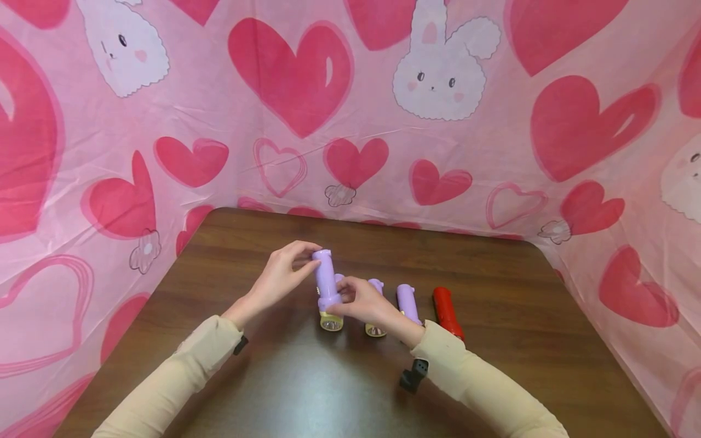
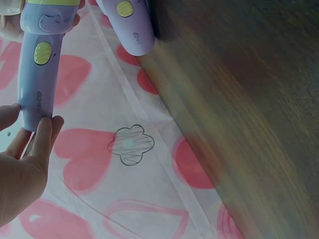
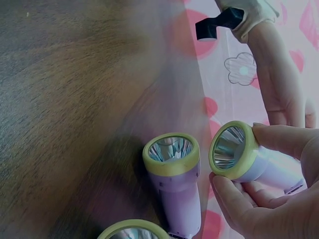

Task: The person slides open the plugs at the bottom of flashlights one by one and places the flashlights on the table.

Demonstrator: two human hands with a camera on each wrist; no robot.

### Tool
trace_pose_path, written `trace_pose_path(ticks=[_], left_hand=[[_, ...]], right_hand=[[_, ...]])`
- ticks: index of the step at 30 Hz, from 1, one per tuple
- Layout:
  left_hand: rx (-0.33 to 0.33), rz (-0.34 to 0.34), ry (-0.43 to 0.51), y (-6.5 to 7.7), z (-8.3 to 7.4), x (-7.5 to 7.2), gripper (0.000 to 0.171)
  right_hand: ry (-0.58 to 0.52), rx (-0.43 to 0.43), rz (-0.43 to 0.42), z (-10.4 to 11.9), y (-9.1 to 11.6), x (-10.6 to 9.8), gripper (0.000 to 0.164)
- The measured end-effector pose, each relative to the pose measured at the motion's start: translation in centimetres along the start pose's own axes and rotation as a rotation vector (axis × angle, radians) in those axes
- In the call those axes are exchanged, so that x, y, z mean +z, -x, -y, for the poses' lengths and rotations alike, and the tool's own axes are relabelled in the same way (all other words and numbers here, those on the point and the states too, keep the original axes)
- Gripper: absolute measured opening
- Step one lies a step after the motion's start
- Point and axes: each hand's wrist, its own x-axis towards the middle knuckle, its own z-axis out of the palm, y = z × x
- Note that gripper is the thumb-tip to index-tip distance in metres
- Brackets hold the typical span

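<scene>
A purple flashlight (image 1: 325,274) with a yellow rim is held between both hands, slightly tilted, its lens end down toward the person. My left hand (image 1: 282,274) pinches its tail end between thumb and fingers. At the lens end, my right hand (image 1: 364,301) grips the head; in the right wrist view the thumb (image 3: 279,137) lies on the yellow rim. Beside it on the table are more purple flashlights: one (image 1: 375,330) partly behind the right hand, another (image 1: 406,298) to its right. A purple end (image 1: 339,278) shows behind the right hand, the rest hidden.
A red flashlight (image 1: 445,307) lies at the right end of the row, its lower end behind the right sleeve. The brown wooden table (image 1: 263,377) meets a pink heart-print cloth (image 1: 306,176) at the back and sides.
</scene>
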Motion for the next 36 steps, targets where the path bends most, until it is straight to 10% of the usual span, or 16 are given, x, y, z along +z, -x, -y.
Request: trace_pose_path(ticks=[36], left_hand=[[0.065,-0.059,0.114,-0.3,-1.1,1.5,0.034]], right_hand=[[0.069,-0.120,-0.069,-1.7,1.9,-2.1,0.046]])
